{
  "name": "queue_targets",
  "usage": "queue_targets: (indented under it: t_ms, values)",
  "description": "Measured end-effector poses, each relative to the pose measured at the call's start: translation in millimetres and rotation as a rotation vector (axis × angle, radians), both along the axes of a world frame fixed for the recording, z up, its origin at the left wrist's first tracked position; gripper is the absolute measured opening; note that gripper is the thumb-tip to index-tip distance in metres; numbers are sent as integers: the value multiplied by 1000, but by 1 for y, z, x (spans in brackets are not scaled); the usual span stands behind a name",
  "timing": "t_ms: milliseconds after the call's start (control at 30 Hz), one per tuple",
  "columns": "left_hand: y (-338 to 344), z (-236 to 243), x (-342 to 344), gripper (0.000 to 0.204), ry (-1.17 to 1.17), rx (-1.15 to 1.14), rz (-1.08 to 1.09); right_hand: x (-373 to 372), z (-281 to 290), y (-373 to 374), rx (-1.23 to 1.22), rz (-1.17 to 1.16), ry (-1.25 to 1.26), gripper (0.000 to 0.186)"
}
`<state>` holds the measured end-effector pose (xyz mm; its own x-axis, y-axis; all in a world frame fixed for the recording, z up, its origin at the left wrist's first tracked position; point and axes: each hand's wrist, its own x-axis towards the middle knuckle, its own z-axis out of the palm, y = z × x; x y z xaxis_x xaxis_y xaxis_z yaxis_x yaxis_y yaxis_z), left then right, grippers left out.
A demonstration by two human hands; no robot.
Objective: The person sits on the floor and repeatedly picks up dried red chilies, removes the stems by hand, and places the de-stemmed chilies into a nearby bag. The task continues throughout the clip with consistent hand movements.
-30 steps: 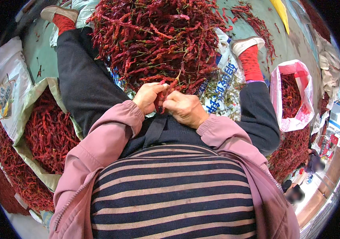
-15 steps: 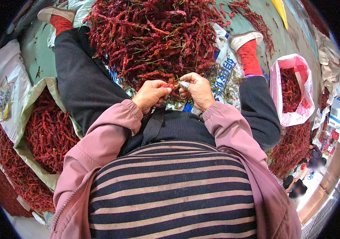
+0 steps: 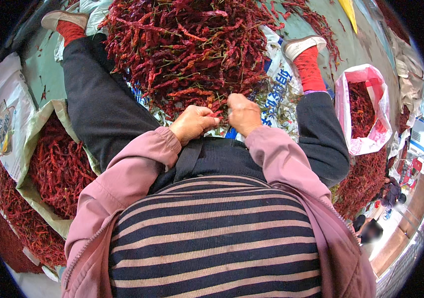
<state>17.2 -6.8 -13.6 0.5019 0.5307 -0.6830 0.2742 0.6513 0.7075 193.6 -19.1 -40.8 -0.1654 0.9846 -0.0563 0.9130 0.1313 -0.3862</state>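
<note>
Down on the floor, grey-green and strewn with stray pods, the person sits with legs spread around a big heap of dried red chillies. Printed sacks lie under the heap. To the left, an open sack of chillies; to the right, a pink bag also filled, well apart from the hands. Little free room, the pile presses right up to the lap. Left hand pinches a single red chilli, thin and wrinkled, at the heap's near edge; right hand closes on its other end, fingers curled
</note>
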Motion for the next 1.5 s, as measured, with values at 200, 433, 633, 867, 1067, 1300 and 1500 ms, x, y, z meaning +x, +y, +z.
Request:
queue_targets:
  t_ms: [200,433,633,867,1067,1300,1500]
  values:
    - [4,-8,-16,14,-130,-168,393,19,4,16,-40,11,44,18]
    - [6,-16,-27,13,-137,-194,484,8,-15,50,-64,45,-118,15]
    - [8,-26,-26,9,-126,-197,515,7,1,36,-203,15,183,15]
    - [10,-15,-8,18,-136,-137,550,-8,29,7,-590,-87,566,11]
    - [7,-15,-12,10,-268,-197,616,-21,39,-2,-621,-11,617,16]
    - [-8,-5,-1,5,-179,437,336,-19,17,-2,-497,-1,352,14]
    - [0,23,-14,11,-368,115,517,47,-17,-27,-516,11,-126,14]
